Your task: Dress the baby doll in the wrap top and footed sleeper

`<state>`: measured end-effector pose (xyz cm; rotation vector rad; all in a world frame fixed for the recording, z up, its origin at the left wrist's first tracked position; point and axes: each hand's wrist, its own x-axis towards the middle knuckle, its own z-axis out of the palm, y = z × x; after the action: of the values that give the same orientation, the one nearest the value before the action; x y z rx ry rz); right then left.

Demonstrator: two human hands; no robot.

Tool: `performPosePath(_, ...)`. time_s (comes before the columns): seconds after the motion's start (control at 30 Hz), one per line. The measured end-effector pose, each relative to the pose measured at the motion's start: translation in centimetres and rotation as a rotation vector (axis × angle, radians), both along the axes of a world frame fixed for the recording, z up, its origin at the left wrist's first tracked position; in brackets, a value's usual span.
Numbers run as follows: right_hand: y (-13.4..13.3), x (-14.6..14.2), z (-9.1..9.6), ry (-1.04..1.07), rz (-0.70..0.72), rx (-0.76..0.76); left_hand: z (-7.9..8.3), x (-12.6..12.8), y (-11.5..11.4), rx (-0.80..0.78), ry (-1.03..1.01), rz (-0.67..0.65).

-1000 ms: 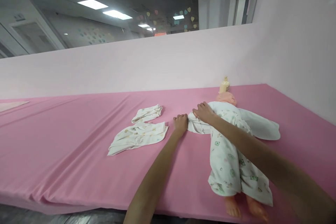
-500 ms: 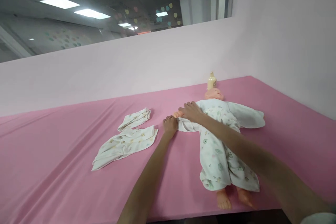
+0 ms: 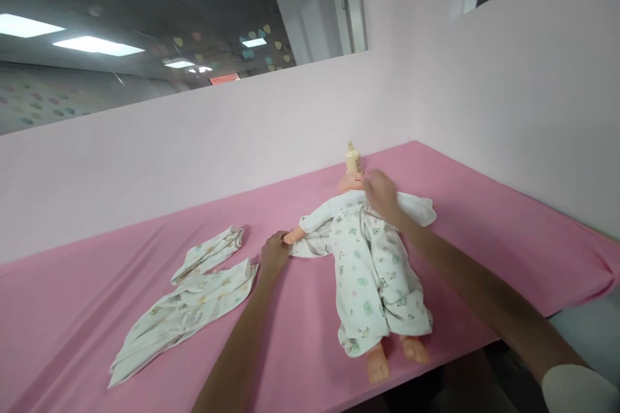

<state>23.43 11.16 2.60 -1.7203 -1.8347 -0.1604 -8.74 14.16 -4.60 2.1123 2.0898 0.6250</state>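
A baby doll lies on its back in a white patterned outfit (image 3: pixel 361 258), its bare feet (image 3: pixel 378 364) toward me. My left hand (image 3: pixel 275 251) is closed at the end of the sleeve cloth (image 3: pixel 314 243) on the doll's left-lying arm, right against the doll's small hand (image 3: pixel 293 235). Whether my fingers also grip the doll's hand is unclear. Over the doll's upper chest, near its neck, is my right hand (image 3: pixel 381 195), bent and smeared by motion. It partly covers the chest and the doll's head (image 3: pixel 351 182).
Two folded patterned baby garments lie to the left, a smaller one (image 3: pixel 208 253) behind a larger one (image 3: pixel 181 310). A cream pump bottle (image 3: pixel 353 159) stands behind the doll's head. The pink-covered table (image 3: pixel 300 329) meets pale walls at the back and right.
My right hand has left the doll's left-lying arm and moved right to its upper chest. The white sleeve now shows along that arm. My left hand stays at the sleeve end; the view has shifted right.
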Motion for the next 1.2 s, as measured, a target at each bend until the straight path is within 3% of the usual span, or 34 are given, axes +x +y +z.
performPosePath(0.07,-0.6,5.5,-1.2,0.215,-0.383,-0.035,0.7,0.2,0.2,0.081,-0.087,0.132)
performPosePath(0.17,-2.0,11.4,-4.2,0.227,-0.552,-0.14,2.8,2.8,0.4,0.319,-0.175,0.192)
performPosePath(0.23,-2.7,13.1,-6.0,0.173,-0.577,-0.24,4.5,6.5,0.5,0.431,-0.207,0.05)
performPosePath(0.3,-3.1,13.6,-7.1,0.161,-0.549,-0.331,6.2,11.3,0.4,0.443,-0.198,-0.188)
performPosePath(0.37,-3.1,13.5,-7.3,0.182,-0.481,-0.381,7.5,16.5,0.4,0.322,-0.062,-0.462)
performPosePath(0.43,-3.0,13.3,-7.2,0.203,-0.427,-0.39,8.1,21.0,0.5,0.14,0.224,-0.664)
performPosePath(0.53,-2.8,13.3,-7.0,0.24,-0.423,-0.378,8.0,25.3,0.6,-0.013,0.487,-0.74)
performPosePath(0.73,-2.6,14.8,-7.1,0.382,-0.479,-0.293,7.2,26.6,0.9,-0.059,0.567,-0.699)
performPosePath(1.0,-3.3,20.0,-6.8,0.774,-0.864,-0.136,7.3,26.4,1.1,-0.102,0.621,-0.637)
performPosePath(1.2,-3.4,18.3,-7.0,0.827,-0.83,-0.059,7.2,26.8,0.5,-0.086,0.658,-0.629)
